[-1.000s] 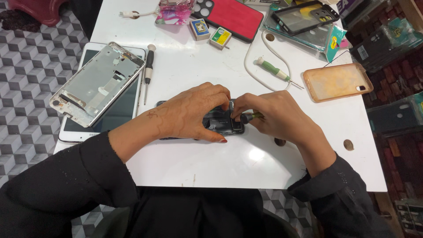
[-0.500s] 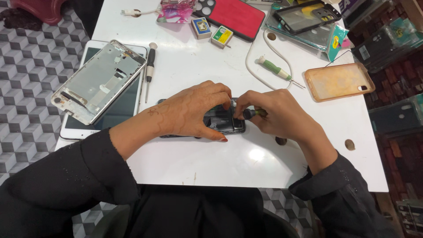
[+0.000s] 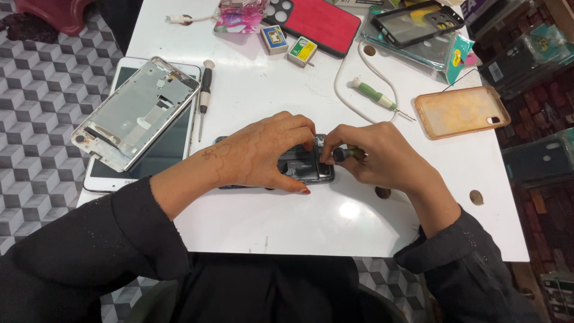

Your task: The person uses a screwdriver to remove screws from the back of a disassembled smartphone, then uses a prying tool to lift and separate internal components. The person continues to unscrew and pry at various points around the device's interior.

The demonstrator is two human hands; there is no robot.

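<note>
A dark opened phone (image 3: 306, 168) lies flat in the middle of the white table (image 3: 263, 221). My left hand (image 3: 257, 154) covers most of it, palm down, pressing and holding it in place. My right hand (image 3: 376, 157) grips a small dark-handled screwdriver (image 3: 345, 154), whose tip is at the phone's right end by my left fingertips. The tip itself is hidden.
A silver phone frame (image 3: 134, 110) rests on a white tablet (image 3: 161, 149) at left, with a black screwdriver (image 3: 204, 96) beside it. A green screwdriver (image 3: 376, 97), white cable (image 3: 342, 84), orange case (image 3: 460, 110), red case (image 3: 317, 21), two small boxes (image 3: 288, 45) lie behind.
The view has shifted slightly. Both hands stay on the phone, with the right hand and screwdriver moved only a little at its right end.
</note>
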